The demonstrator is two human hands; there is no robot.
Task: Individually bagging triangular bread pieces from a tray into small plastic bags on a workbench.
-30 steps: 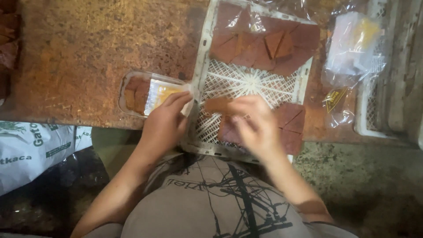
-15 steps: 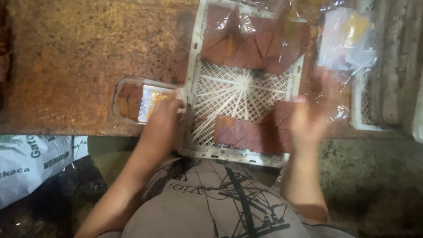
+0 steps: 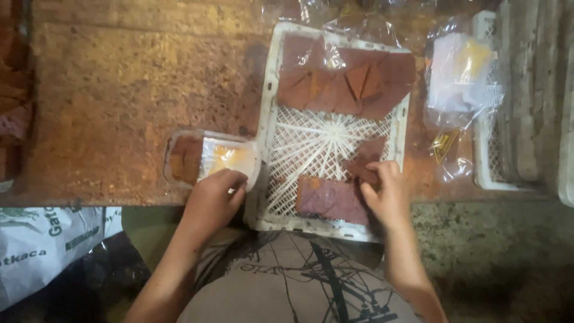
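Head view, looking straight down, shows us the rusty brown worn counter [image 3: 119, 90] filling most of the frame, with a white square plastic lattice tray [image 3: 267, 119] lying on it in front of us. At the tray's far end we see a cluster of flat reddish-brown triangular and square slabs under crinkled clear film [image 3: 347, 81]. At its near end lies a flat reddish-brown rectangular slab [image 3: 326, 200], its long axis running left to right along the tray's near rim.

Our right hand [image 3: 385, 197] sits at that slab's right end, fingers curled down and pinching a smaller reddish-brown piece [image 3: 368, 158] that lies just beyond it; this hand is plainly the nearer one to the slabs, which lie to its left and ahead.

Just left of the tray, touching its edge, we see a small clear plastic rectangular container [image 3: 209, 158] holding brown pieces. Our left hand [image 3: 212, 197] grips its near right corner, fingers curled over the rim.
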